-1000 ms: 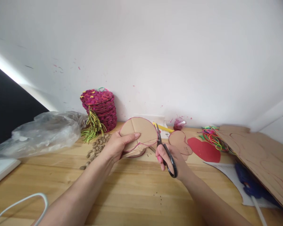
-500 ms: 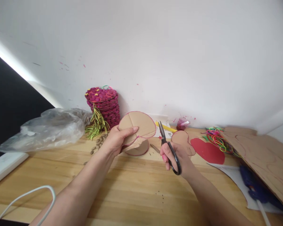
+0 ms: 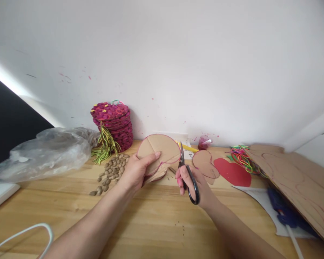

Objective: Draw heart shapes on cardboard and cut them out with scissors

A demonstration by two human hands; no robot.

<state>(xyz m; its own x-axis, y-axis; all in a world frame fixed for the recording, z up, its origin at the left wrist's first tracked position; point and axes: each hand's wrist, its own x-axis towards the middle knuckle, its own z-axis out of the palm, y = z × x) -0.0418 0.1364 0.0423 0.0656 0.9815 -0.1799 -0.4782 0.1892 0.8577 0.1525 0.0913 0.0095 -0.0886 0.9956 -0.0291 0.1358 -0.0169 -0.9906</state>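
Observation:
My left hand (image 3: 140,167) grips a cardboard cutout (image 3: 159,147) with rounded lobes and a magenta outline, thumb on top and fingers underneath. Its lower edge looks torn and ragged. In my right hand (image 3: 193,181) is a pair of black-handled scissors (image 3: 181,158), blades pointing up, right beside the cutout's right edge; whether they touch it I cannot tell. To the right of the scissors lies a heart-shaped cardboard piece (image 3: 205,163) with a similar outline. A red heart-like piece (image 3: 233,172) is next to it.
Pistachio-like shells (image 3: 112,171) lie scattered left of my left hand. Behind them stand a magenta shell-covered box (image 3: 115,124) with a tassel and a plastic bag (image 3: 54,153). Colourful cords (image 3: 244,156), large cardboard (image 3: 297,180) and a blue glue gun (image 3: 283,210) are at the right.
The scissors have come closer to the cutout's right edge. The cutout sits slightly lower, and the whole view has shifted a little, showing more of the shells.

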